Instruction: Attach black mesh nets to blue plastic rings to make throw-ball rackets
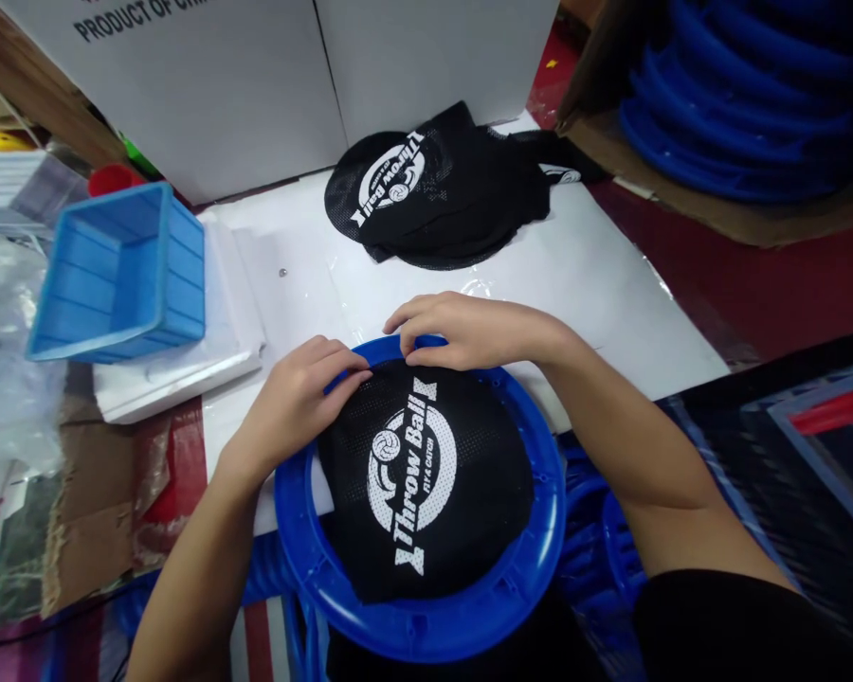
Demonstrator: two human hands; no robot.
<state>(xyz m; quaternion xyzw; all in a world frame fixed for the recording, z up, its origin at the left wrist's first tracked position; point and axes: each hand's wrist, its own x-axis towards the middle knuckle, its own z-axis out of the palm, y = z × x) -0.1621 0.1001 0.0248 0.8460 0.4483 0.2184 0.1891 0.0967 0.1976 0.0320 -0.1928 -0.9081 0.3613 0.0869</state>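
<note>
A blue plastic ring (546, 530) lies in front of me at the near edge of the white work surface. Across its opening is a round black mesh cloth (490, 474) printed "Throw Ball Fly & Catch" in white. At the left, a gap shows between cloth and ring. With thumb and fingers closed, my left hand (309, 393) pinches the cloth's edge at the ring's upper left. My right hand (447, 330) grips the cloth's edge at the top of the ring, some fingers reaching over the rim. The fingertips partly hide the cloth's edge.
Behind the ring lies a pile of black mesh cloths (462, 189). A light-blue plastic bin (120, 275) sits on a white foam slab (177, 379) at left. White cartons (256, 95) stand at the back. Several blue rings (739, 123) are stacked in a cardboard box at upper right.
</note>
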